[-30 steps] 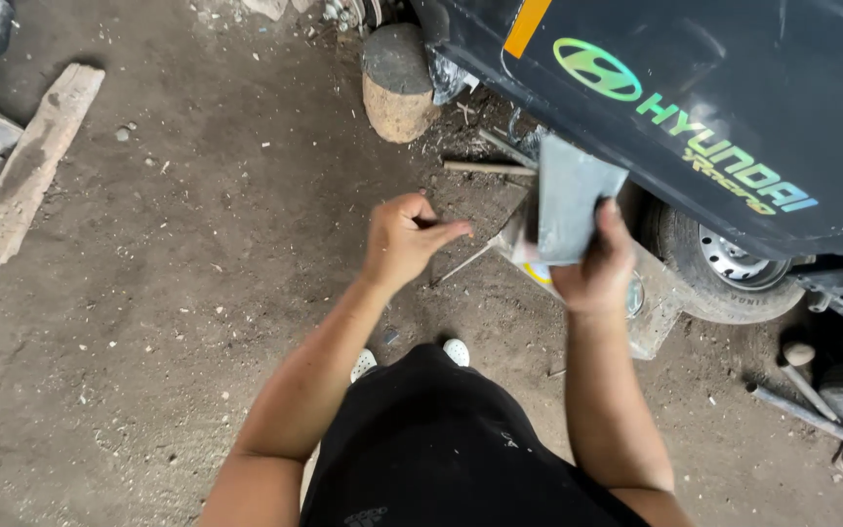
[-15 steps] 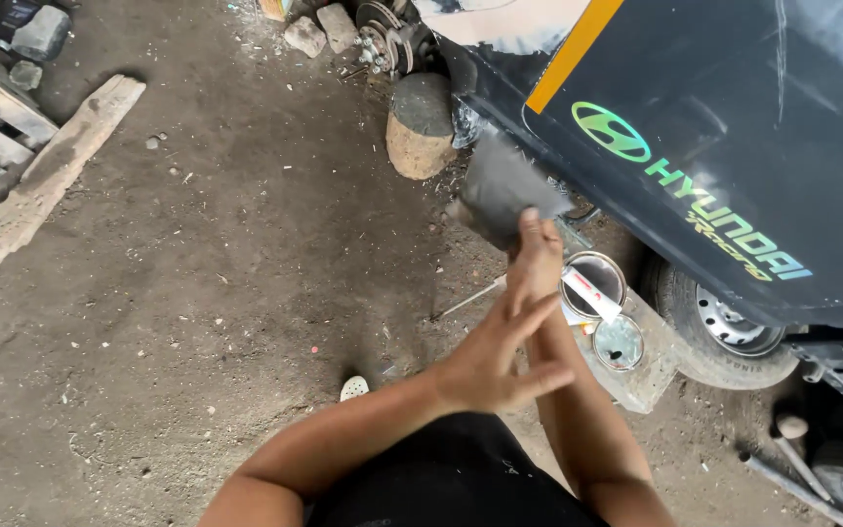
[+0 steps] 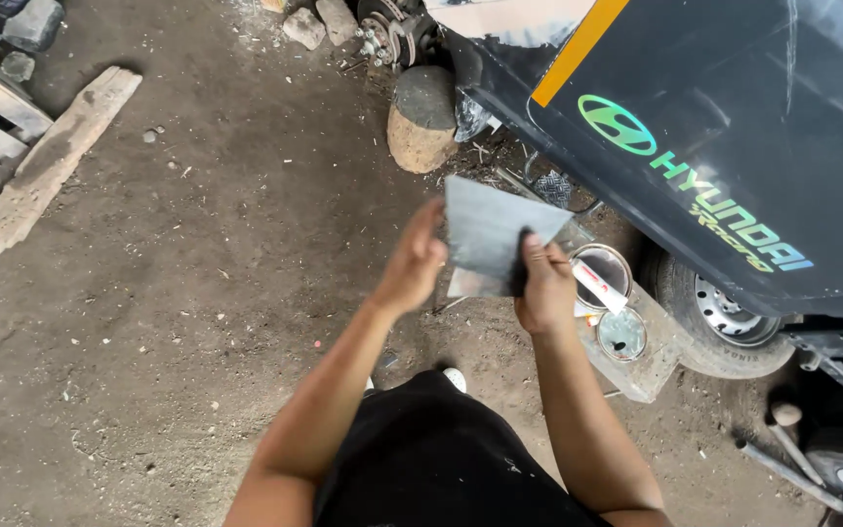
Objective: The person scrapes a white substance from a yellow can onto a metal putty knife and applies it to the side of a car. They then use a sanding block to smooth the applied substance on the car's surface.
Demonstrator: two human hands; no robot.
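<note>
Above the dirt floor (image 3: 197, 293), right hand (image 3: 546, 288) pinching a grey sheet (image 3: 492, 234), left hand (image 3: 410, 263) touching its edge, fingers loosely curled, open tin (image 3: 601, 274) sitting just beside.

right hand (image 3: 545, 288): grips a grey flat sheet (image 3: 492, 234) at its lower edge
left hand (image 3: 410, 262): touching the sheet's left edge
open tin (image 3: 602, 273): on a concrete block (image 3: 648, 366), beside a car wheel (image 3: 724, 317)
floor (image 3: 197, 293): bare dirt, wooden plank (image 3: 46, 166) lying far left
</note>
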